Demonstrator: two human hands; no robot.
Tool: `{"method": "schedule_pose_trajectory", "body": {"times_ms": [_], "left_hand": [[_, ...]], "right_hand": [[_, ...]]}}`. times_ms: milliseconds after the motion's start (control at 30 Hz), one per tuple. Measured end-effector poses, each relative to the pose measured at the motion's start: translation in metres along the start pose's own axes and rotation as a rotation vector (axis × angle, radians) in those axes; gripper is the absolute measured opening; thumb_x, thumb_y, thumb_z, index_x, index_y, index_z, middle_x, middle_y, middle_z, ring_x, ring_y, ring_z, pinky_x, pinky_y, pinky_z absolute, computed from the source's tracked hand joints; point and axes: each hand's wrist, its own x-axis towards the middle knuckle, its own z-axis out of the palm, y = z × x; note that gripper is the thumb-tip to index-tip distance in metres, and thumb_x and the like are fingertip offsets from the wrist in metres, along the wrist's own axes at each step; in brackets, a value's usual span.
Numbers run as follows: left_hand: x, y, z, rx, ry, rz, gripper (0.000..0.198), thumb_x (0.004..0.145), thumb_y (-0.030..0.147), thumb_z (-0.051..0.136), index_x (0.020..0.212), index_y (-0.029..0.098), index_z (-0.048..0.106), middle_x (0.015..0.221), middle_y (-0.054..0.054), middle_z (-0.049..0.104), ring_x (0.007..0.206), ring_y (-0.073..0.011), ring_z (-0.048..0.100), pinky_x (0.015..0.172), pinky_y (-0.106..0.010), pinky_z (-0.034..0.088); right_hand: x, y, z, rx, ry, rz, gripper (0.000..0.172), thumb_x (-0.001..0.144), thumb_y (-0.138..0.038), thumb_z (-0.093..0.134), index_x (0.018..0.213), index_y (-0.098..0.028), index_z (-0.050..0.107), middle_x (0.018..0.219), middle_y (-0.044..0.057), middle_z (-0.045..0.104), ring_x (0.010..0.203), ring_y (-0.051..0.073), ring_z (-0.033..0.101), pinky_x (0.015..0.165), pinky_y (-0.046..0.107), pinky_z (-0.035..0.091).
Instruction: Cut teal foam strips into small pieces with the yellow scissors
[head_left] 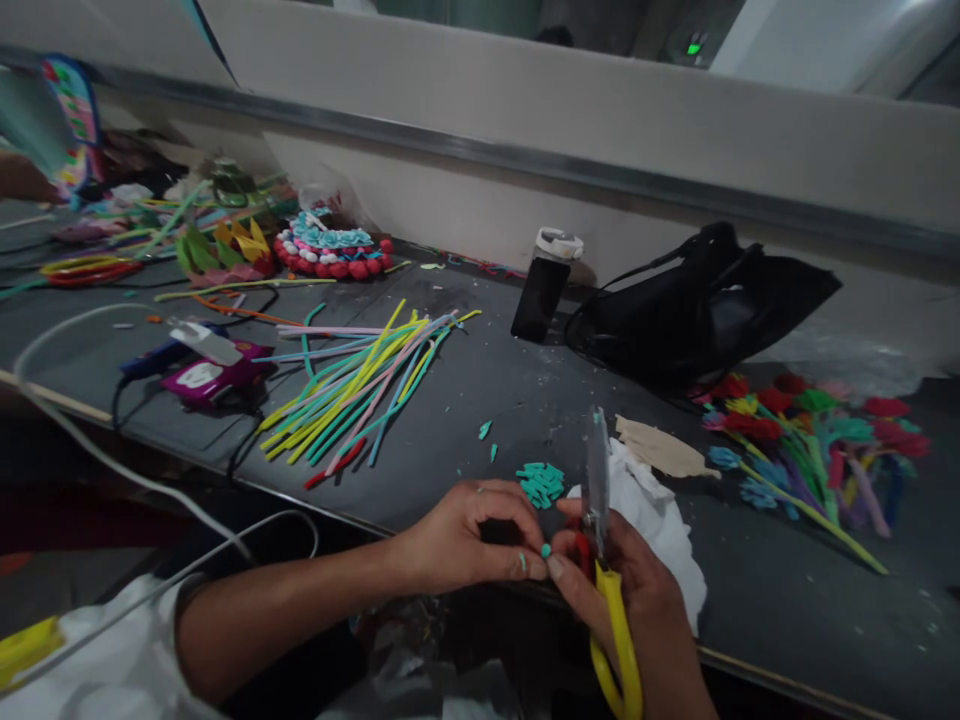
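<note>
Two grips clamped, left hand (457, 545) on teal bit (546, 551), right hand (645, 600) on scissors (598, 480) (long axis fore-aft, blades pointing away).

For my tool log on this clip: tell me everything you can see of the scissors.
The scissors have yellow, plastic-looking handles and grey metal blades, which look shut or nearly so. The right hand grips the handles, blades pointing up and away over a white cloth. The left hand pinches a small teal piece beside the blades' base.

No legible text, brand or number is shown. A white mark is carried by the magenta device (214, 378), but cannot be read.
</note>
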Motion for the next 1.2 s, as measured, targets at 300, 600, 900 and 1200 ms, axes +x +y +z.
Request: {"method": "schedule_pose_trajectory", "body": {"times_ms": [300,600,900,1200], "left_hand": [[-0.002,0.000,0.004,-0.058,0.114,-0.051,0.009,0.075,0.020,0.071,0.074,0.011,0.070,0.073,-0.004,0.064,0.071,-0.0121,0.057,0.068,-0.023,0.045],[-0.009,-0.009,0.014,-0.297,0.052,-0.411,0.013,0.061,0.010,0.067,0.074,0.012,0.068,0.061,0.005,0.056,0.055,-0.0056,0.044,0.055,-0.018,0.037],[-0.010,-0.010,0.018,-0.451,0.067,-0.483,0.015,0.056,0.007,0.068,0.069,0.013,0.065,0.057,0.007,0.054,0.051,-0.0049,0.043,0.051,-0.017,0.033],[0.004,0.017,-0.014,-0.654,0.419,-0.258,0.011,0.064,0.013,0.074,0.072,0.013,0.065,0.062,0.000,0.065,0.055,-0.0089,0.057,0.059,-0.021,0.044]], "right_hand": [[-0.002,0.002,0.004,0.008,0.016,0.068,0.040,0.069,-0.037,0.077,0.105,-0.022,0.066,0.073,0.000,0.071,0.050,0.011,0.061,0.043,0.017,0.047],[-0.003,0.001,0.000,-0.236,0.084,-0.208,0.033,0.074,-0.030,0.072,0.104,-0.021,0.066,0.073,-0.001,0.073,0.062,0.014,0.070,0.061,0.019,0.057],[-0.009,0.007,0.002,-0.526,0.190,-0.393,0.025,0.082,-0.033,0.064,0.104,-0.022,0.064,0.077,-0.001,0.073,0.060,0.013,0.070,0.058,0.019,0.055],[0.002,0.013,-0.004,-0.796,0.128,-0.599,0.028,0.086,-0.037,0.059,0.111,-0.023,0.062,0.085,0.001,0.073,0.072,0.019,0.070,0.064,0.027,0.055]]}}
